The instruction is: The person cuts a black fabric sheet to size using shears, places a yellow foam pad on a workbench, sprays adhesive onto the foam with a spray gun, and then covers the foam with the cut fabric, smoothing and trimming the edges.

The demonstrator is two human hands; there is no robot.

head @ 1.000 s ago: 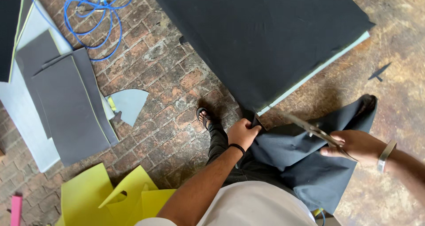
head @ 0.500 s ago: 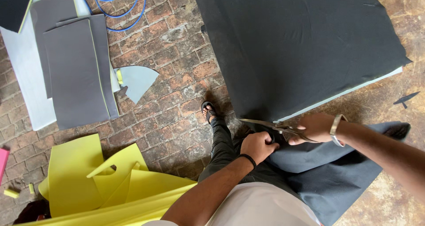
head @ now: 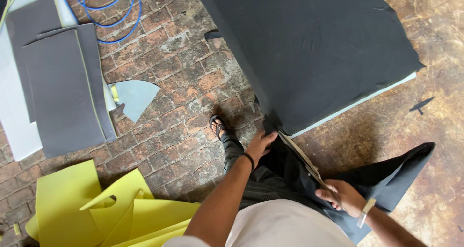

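Note:
A big black fabric-covered foam sheet (head: 309,48) lies on the brick floor, a pale layer showing at its near edge. My left hand (head: 261,144) grips the sheet's near corner, a black band on the wrist. My right hand (head: 340,196) is closed on the handles of long scissors (head: 302,162), whose blades point up toward that corner. A loose piece of black fabric (head: 391,174) hangs below the sheet's edge, over my lap and to the right. My sandalled foot (head: 217,126) rests just left of the corner.
Grey foam panels (head: 58,87) on a white sheet lie at the left, with a blue cable (head: 121,10) coiled beyond them. A pale grey offcut (head: 135,97) sits mid-floor. Yellow foam pieces (head: 96,208) lie at the bottom left. Small black scraps (head: 420,104) dot the right.
My right hand with the scissors has pulled back toward me and lower, blades now angled up at the corner. My left hand has shifted up to the sheet's corner.

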